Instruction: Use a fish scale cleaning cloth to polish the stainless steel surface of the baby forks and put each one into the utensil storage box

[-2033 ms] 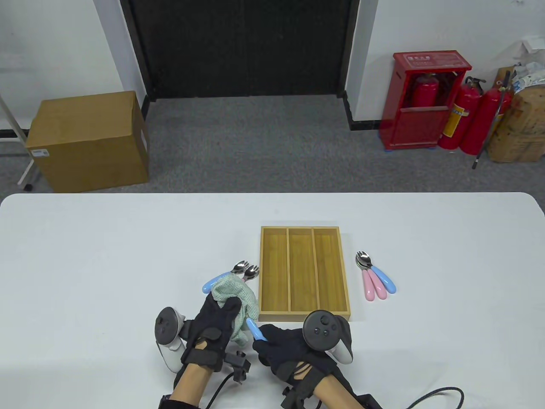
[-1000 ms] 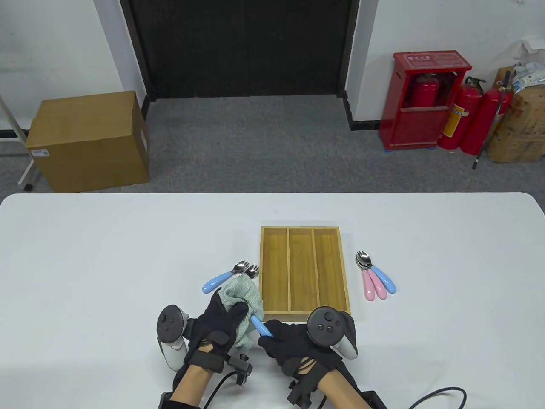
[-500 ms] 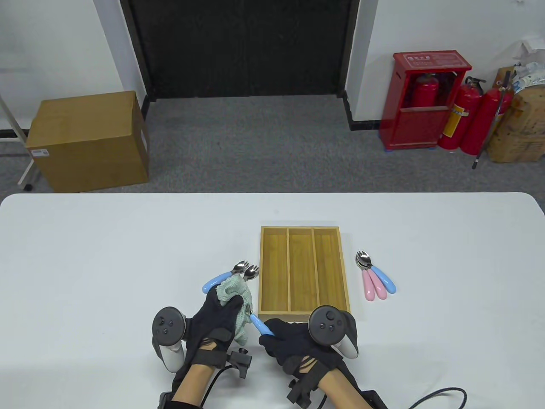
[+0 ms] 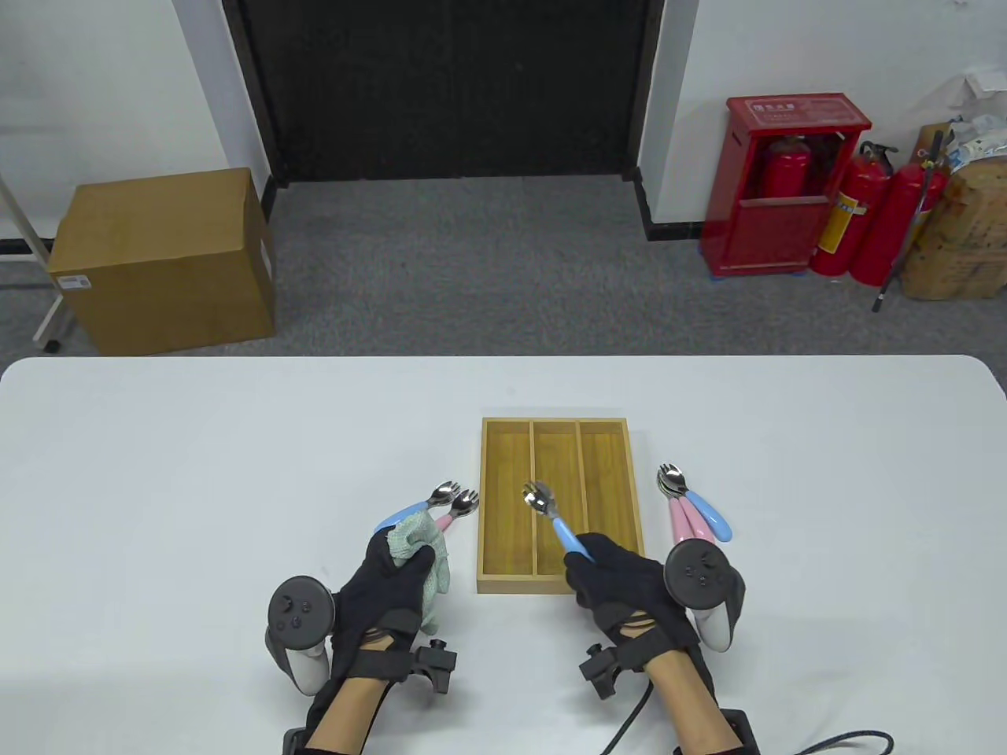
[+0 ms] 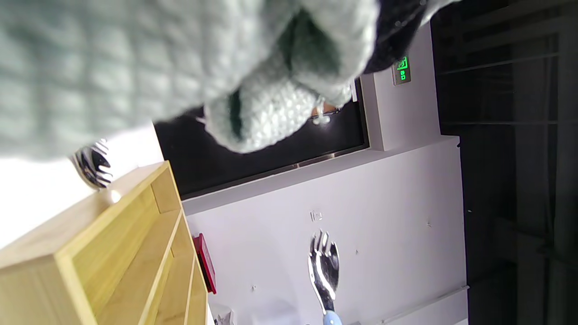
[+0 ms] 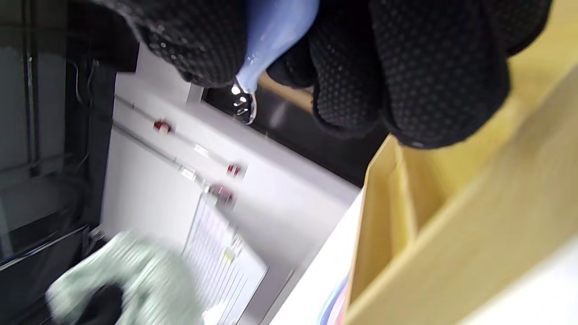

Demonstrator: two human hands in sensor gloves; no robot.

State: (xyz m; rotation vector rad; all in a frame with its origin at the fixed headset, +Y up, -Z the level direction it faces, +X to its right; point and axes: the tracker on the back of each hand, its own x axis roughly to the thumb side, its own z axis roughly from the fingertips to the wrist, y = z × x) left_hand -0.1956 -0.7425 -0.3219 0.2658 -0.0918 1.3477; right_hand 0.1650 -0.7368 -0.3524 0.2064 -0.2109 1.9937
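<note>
My right hand (image 4: 610,570) pinches the blue handle of a baby fork (image 4: 551,515), its steel head raised over the wooden utensil storage box (image 4: 484,503) near the middle compartment. That fork (image 5: 323,266) shows in the left wrist view, and its handle (image 6: 271,40) between the gloved fingers in the right wrist view. My left hand (image 4: 393,566) grips the pale green cleaning cloth (image 4: 421,546) left of the box; the cloth (image 5: 135,58) fills the left wrist view. Two forks (image 4: 440,507), one blue and one pink, lie just beyond the cloth. All three box compartments are empty.
Three more forks (image 4: 692,511) with pink and blue handles lie right of the box, close to my right hand's tracker (image 4: 700,578). The white table (image 4: 197,472) extends far to both sides. Beyond it are a cardboard carton (image 4: 161,259) and red fire extinguishers (image 4: 857,220).
My right hand has pulled the blue-handled fork out of the cloth and carried it right and forward over the box. My left hand stays in place, still holding the cloth.
</note>
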